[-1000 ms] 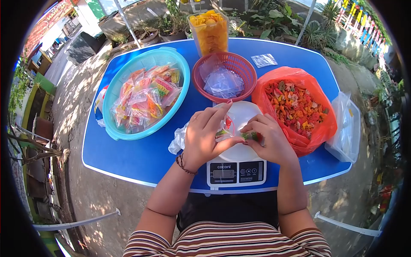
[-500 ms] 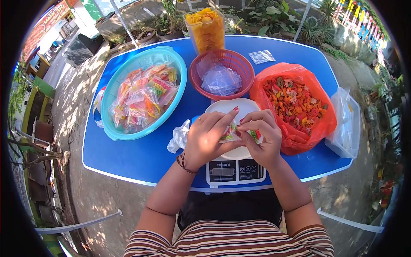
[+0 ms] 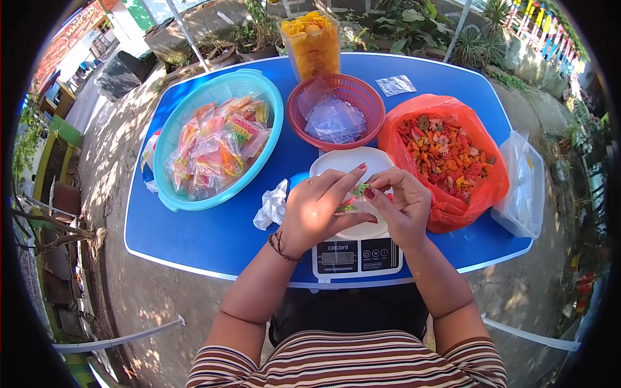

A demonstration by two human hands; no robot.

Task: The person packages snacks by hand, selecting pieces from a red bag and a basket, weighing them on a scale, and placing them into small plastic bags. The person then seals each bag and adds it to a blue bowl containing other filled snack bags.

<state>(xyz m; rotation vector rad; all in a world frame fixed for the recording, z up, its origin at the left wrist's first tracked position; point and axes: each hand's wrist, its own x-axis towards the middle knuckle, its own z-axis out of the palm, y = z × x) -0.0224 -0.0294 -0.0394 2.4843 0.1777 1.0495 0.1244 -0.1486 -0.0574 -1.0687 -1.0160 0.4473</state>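
Observation:
Both hands meet over the white plate (image 3: 349,160) of a kitchen scale (image 3: 357,255). My left hand (image 3: 317,210) and my right hand (image 3: 402,204) together pinch a small clear packet of coloured snacks (image 3: 354,196), fingers closed on its edges. The packet is mostly hidden by my fingers. An open orange bag (image 3: 446,158) full of mixed red, orange and green snacks lies just right of my right hand.
A teal basket (image 3: 217,139) holds several filled packets. A red basket (image 3: 336,111) holds empty clear bags. A tall container of yellow chips (image 3: 312,44) stands behind. A clear lidded box (image 3: 522,187) sits far right, crumpled plastic (image 3: 272,205) left of the scale, all on a blue table (image 3: 213,236).
My hands lifted the packet off the scale plate and drew together. The right hand's fingers have shifted along the packet's top edge.

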